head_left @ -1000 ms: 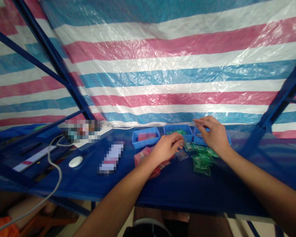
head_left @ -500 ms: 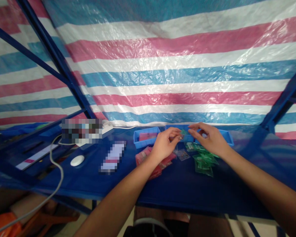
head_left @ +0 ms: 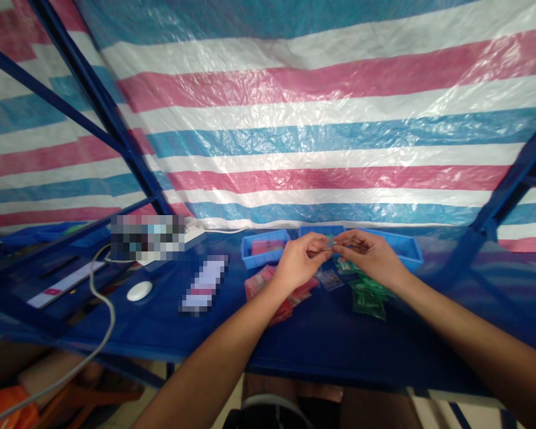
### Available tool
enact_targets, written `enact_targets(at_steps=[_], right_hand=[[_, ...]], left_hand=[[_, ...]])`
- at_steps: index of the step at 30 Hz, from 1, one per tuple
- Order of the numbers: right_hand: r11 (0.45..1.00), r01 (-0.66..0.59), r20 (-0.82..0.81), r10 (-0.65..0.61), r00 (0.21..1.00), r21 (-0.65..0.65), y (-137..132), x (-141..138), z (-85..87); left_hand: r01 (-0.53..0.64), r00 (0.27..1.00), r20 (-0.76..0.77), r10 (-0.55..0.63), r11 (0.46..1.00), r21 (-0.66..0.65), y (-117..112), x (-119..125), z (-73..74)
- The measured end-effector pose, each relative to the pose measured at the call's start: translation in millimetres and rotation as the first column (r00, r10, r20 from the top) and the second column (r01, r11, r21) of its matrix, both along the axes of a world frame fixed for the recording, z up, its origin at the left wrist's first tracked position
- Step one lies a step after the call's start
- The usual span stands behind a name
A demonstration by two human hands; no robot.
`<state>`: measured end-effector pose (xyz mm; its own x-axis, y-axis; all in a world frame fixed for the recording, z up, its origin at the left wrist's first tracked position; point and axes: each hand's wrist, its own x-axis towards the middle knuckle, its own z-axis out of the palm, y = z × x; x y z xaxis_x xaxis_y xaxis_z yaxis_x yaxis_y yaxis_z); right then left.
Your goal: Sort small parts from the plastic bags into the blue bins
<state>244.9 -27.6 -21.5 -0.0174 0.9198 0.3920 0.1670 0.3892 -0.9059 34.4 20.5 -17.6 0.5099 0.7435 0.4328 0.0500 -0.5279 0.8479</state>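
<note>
Just in front of the blue bins, my left hand pinches a small green plastic bag by its lower left side. My right hand meets it there, fingertips closed at the bag's right edge. The bag is mostly covered by fingers, and its contents are too small to make out. Under my left wrist spreads a pile of pink plastic bags. A heap of green plastic bags lies below my right hand. Between the two piles rests a clear plastic bag.
Blue bins stand behind my hands: a left bin with pink contents, a middle bin and a right bin. Leftward are a blurred-out flat item, a white oval object and a cable. Striped sheeting hangs behind.
My right hand has moved left and down to the small green bag, its fingers closing at the bag's edge. My left hand stays almost in place.
</note>
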Motion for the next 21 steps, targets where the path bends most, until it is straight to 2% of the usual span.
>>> enact_targets(at_steps=[7, 15, 21], right_hand=[[1.000, -0.011, 0.003, 0.011, 1.000, 0.006, 0, -2, -1.4], [1.000, -0.008, 0.012, 0.008, 1.000, 0.018, -3, -9, -3.9], [0.999, -0.036, 0.004, 0.036, 0.999, -0.004, -8, -15, -1.4]], left_hand=[[0.020, 0.999, 0.033, -0.020, 1.000, -0.002, -2, 1, 1.8], [-0.022, 0.998, -0.058, 0.029, 0.993, 0.116, -6, -1, 7.1], [0.003, 0.990, -0.139, 0.028, 0.976, 0.218, -12, -3, 13.9]])
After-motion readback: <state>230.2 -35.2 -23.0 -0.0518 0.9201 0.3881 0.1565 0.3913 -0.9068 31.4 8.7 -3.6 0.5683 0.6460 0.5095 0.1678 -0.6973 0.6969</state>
